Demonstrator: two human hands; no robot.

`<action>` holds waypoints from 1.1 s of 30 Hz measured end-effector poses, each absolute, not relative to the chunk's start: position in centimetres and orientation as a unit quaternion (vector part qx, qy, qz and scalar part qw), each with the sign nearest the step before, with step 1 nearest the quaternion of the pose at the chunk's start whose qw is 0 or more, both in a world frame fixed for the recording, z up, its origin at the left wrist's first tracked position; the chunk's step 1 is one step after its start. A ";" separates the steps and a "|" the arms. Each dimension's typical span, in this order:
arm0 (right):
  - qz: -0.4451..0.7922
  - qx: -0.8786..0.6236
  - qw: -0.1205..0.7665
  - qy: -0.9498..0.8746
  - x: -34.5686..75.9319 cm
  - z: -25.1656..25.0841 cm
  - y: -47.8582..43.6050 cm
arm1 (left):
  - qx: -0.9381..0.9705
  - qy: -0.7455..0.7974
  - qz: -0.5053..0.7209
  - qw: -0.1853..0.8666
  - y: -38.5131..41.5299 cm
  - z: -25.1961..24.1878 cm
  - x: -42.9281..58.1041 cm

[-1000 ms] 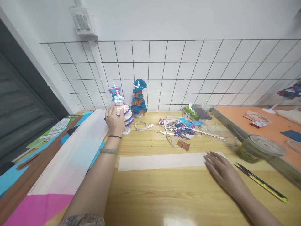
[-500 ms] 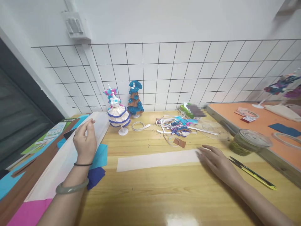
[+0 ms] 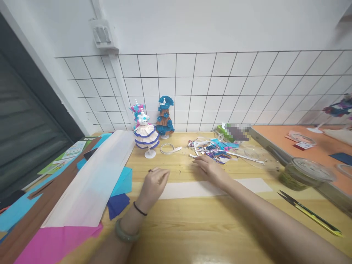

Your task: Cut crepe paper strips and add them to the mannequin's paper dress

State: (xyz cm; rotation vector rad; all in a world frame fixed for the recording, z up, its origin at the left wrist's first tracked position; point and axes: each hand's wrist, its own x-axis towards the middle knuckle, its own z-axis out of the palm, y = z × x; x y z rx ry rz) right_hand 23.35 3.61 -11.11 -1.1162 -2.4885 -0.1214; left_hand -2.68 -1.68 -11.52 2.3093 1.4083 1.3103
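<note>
A long white paper strip (image 3: 189, 189) lies flat across the wooden table. At its left end, my left hand (image 3: 154, 185) hovers with curled fingers, thumb and fingertips close together; nothing shows in them. A dark band and a jade-like bangle circle that wrist. My right hand (image 3: 210, 170) reaches across the strip, fingers stretched out and pointing left, holding nothing that I can see. Its forearm covers part of the strip. Just beyond the fingertips spreads a heap of paper and ribbon scraps (image 3: 214, 148). A coil of white tape (image 3: 167, 148) rests farther back.
Small dress forms in a white paper dress (image 3: 146, 137) and a blue-brown one (image 3: 165, 119) stand by the wall. Stacked coloured paper sheets (image 3: 90, 183) lie left. Open scissors (image 3: 309, 212) and a clear lidded tub (image 3: 301, 174) are right, beside an orange-topped table (image 3: 277, 134).
My left hand has come right and down from above the stacked sheets to the strip's left end. My right hand has moved left and farther back from the strip's right end. The view has shifted slightly.
</note>
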 end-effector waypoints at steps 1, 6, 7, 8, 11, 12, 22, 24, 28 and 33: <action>-0.048 -0.401 0.198 -0.893 22.6 -11.1 4.6 | 0.781 0.458 0.418 0.068 -1.7 -11.9 -2.5; -0.073 -0.410 0.180 -0.891 18.8 -11.4 8.1 | 0.825 0.436 0.353 0.072 -2.1 -12.6 -3.2; -0.077 -0.409 0.176 -0.892 18.1 -11.5 8.6 | 0.826 0.439 0.347 0.072 -2.1 -12.6 -3.4; -0.081 -0.407 0.172 -0.894 17.3 -11.7 9.1 | 0.826 0.442 0.342 0.070 -2.2 -12.6 -3.6; -0.081 -0.388 0.159 -0.904 15.2 -12.2 10.2 | 0.835 0.441 0.325 0.048 -2.3 -12.7 -3.9; -0.078 -0.380 0.155 -0.909 14.5 -12.5 10.6 | 0.840 0.439 0.317 0.038 -2.3 -12.7 -3.9; 0.080 -0.370 0.206 -0.902 11.6 -11.9 12.6 | 0.854 0.437 0.283 0.013 -2.9 -12.3 -4.0; 0.136 -0.387 0.247 -0.878 12.3 -10.9 12.4 | 0.839 0.451 0.303 0.034 -2.8 -12.2 -4.1; 0.275 -0.441 0.354 -0.778 14.5 -8.7 10.8 | 0.762 0.491 0.409 0.106 -2.4 -12.3 -4.2; 0.461 -0.441 0.431 -0.638 17.1 -6.9 6.8 | 0.646 0.515 0.511 0.236 -2.0 -12.6 -3.8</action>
